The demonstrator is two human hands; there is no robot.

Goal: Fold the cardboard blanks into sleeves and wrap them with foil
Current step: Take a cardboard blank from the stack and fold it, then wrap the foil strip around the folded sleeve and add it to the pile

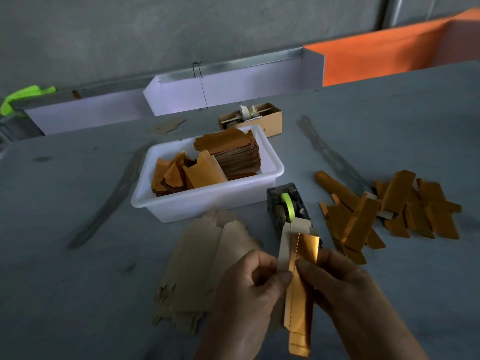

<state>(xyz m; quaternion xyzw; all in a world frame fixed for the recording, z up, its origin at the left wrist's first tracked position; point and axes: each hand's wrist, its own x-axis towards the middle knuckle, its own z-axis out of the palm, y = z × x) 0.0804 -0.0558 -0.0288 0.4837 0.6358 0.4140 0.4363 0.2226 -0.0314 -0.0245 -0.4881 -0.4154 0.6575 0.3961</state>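
Head view: both hands low centre, holding one cardboard sleeve point(298, 281) upright between them, above the grey table point(78, 255). Left hand point(249, 294) has thumb and curled fingers pinching the sleeve's left edge, on the plain tan flap. Right hand point(345, 289) grips the right edge, thumb tip pressed on the gold foil point(307, 246) face near the dashed crease line. Foil covers most of the sleeve's front, shiny at the top right; tan cardboard shows bare at top and left side.

Stack of flat tan cardboard blanks point(202, 268) lies on the table just left of the left hand, partly hidden by it. White plastic tub point(207, 198) behind, holding gold foil pieces point(233, 154), one neat stack at right, loose ones leaning at left. Tape dispenser point(287, 203) with green tape roll sits just right of the tub, right behind the sleeve's top. Pile of finished gold-wrapped sleeves point(389, 211) scattered on the table at right, well apart from the hands. Small brown cardboard box point(262, 119) behind the tub, contents unclear. White trough point(228, 87) along the far edge, orange panel point(389, 55) at upper right
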